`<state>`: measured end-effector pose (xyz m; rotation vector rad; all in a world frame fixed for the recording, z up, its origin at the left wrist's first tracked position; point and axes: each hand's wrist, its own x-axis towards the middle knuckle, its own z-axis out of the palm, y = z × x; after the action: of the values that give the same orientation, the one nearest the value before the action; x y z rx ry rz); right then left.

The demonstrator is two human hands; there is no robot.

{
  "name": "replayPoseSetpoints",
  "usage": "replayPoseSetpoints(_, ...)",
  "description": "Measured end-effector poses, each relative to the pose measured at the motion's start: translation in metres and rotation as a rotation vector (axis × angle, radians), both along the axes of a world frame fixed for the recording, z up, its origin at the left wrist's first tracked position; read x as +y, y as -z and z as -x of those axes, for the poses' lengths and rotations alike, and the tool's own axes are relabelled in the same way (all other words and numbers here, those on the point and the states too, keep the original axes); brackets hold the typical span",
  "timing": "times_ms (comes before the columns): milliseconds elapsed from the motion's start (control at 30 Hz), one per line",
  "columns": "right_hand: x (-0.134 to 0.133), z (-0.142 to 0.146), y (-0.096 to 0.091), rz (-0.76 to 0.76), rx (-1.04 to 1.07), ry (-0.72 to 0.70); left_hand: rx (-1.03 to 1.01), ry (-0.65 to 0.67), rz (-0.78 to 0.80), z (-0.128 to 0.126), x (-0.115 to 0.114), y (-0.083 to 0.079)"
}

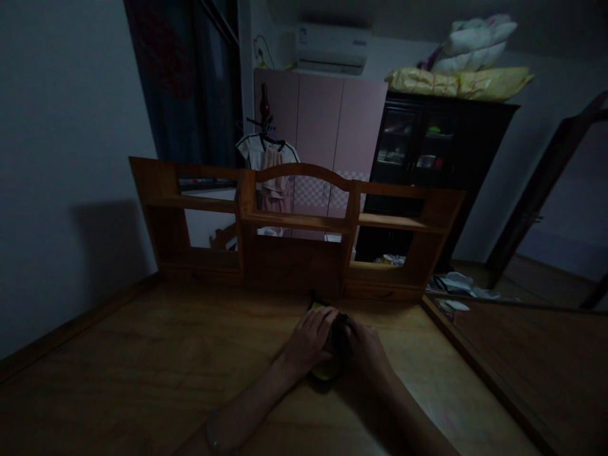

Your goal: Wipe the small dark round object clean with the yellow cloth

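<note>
A small black item with a yellowish surface rests on the wooden board, partly covered by my hands; the dim light hides what kind of thing it is. My left hand lies over its left side with the fingers curled onto it. From the other side, my right hand grips the raised black part with bent fingers. A dark end of the item sticks out beyond my left fingers. Both forearms reach in from the bottom edge.
At the board's far end stands a wooden shelf unit with open compartments. Raised wooden rails run along the sides. Behind are a pink wardrobe, a dark cabinet and hanging clothes. A wall rises at left.
</note>
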<state>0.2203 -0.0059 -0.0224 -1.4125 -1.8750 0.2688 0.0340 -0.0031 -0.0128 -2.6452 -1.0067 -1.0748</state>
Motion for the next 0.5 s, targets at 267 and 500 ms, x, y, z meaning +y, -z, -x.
replayPoseSetpoints(267,-0.003,0.003,-0.005,-0.05,0.023,-0.075,0.015,-0.017,-0.008,0.001,0.001,0.0)
replayPoseSetpoints(500,-0.012,0.005,-0.018,-0.064,-0.027,-0.054,0.015,-0.026,0.011,0.001,0.002,0.003)
